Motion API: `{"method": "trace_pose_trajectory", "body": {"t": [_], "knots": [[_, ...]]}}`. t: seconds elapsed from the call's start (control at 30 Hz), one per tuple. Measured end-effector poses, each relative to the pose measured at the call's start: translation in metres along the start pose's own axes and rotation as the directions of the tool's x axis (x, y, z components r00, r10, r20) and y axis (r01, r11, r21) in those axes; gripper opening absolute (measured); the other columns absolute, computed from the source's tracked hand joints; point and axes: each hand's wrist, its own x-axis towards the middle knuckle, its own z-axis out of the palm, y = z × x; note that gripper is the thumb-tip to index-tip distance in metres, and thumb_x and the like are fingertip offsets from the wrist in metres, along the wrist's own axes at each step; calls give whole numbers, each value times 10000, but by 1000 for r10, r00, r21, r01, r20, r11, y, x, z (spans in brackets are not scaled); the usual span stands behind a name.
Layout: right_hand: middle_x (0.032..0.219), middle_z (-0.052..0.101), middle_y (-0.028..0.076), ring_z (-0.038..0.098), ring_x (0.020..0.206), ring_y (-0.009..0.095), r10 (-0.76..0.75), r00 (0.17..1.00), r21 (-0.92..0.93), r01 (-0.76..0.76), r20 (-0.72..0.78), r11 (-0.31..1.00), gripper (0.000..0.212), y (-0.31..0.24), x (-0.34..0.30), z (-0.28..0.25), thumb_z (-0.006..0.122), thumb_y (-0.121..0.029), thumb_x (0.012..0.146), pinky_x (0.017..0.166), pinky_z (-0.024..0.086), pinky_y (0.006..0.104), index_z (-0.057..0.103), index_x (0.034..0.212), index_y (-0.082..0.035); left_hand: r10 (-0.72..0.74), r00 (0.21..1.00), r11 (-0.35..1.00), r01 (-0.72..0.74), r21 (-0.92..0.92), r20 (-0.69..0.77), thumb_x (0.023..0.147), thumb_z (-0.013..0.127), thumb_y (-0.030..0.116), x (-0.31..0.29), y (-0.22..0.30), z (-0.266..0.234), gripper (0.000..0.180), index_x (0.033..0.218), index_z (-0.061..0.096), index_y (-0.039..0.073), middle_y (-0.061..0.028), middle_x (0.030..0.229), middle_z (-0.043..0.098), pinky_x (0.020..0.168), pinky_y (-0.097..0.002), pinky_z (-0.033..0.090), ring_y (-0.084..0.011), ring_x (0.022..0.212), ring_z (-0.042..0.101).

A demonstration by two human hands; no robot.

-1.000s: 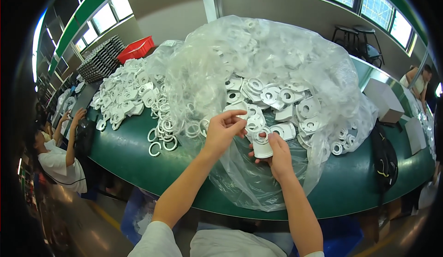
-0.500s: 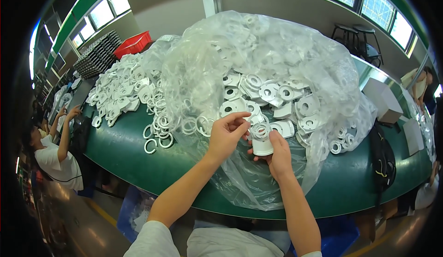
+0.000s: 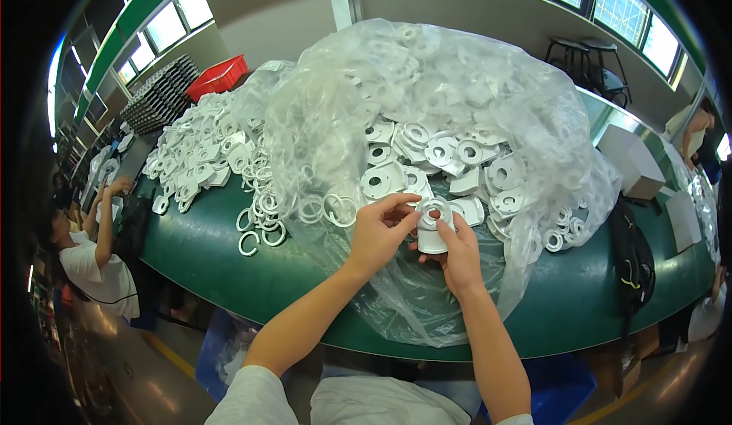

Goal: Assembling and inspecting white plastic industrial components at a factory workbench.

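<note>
A white plastic part [image 3: 432, 239], with a round ringed top and a flared lower skirt, is held up above the clear plastic sheet. My right hand [image 3: 462, 259] grips it from the right, thumb on the front and fingers curled beneath. At its upper left edge, my left hand [image 3: 379, 232] has thumb and forefinger closed on the ringed top; the exact contact is partly hidden. Just beyond, many similar white parts [image 3: 383, 180] spill from a large clear plastic bag [image 3: 328, 112]. Loose white open rings [image 3: 248, 243] lie left of my left hand.
More white parts [image 3: 202, 154] are heaped on the green table [image 3: 198, 238] at left, before a red bin [image 3: 217, 76] and stacked dark trays [image 3: 162, 93]. At right are a white box [image 3: 631, 162] and a black bag [image 3: 633, 257]. A person [image 3: 99, 257] works at far left.
My left hand has moved slightly right, bringing its fingertips against the top of the part. My right hand has tilted the part a little more upright.
</note>
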Motion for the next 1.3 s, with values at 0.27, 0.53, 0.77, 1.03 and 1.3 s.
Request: {"method": "trace_pose_trajectory", "body": {"t": [0.27,0.53,0.77,1.03,1.3], "knots": [[994,622,143,660,720,210,-32,999,-13,33,37,999,292,2,3,2,426,-87,949,514,510,264,451,1216,29,86,996,994,-85,68,-3,794,642,-19,1,-5,-3,227,1021,644,-30,-62,878,611,618,-217,516,-95,749,590],[993,622,147,664,717,204,-92,991,-106,102,96,989,286,-3,-2,3,419,-47,935,500,497,253,452,1204,43,47,999,998,-47,38,1,825,623,-14,2,-1,-2,252,1076,610,-28,-59,924,582,669,-234,529,-93,837,572],[991,622,143,664,723,199,-112,988,-115,124,105,986,278,0,-1,5,424,-45,934,502,492,248,452,1197,42,-65,996,997,67,-33,64,833,624,30,0,4,-5,255,1081,602,-24,-48,929,584,598,-212,514,-89,745,572],[995,620,145,665,748,202,-134,982,-104,148,131,984,270,-3,-2,6,424,-58,942,517,495,245,445,1197,28,-123,983,983,139,-119,133,868,618,78,6,2,-11,247,1088,614,-34,-54,889,657,625,-219,470,-78,688,583],[993,622,152,668,744,210,-163,977,-186,188,138,964,260,-1,-3,7,420,-59,941,515,496,245,447,1185,27,-154,984,986,159,-51,90,865,629,84,9,-2,-18,151,952,670,-32,-46,764,664,602,-208,457,-68,647,568]]}}
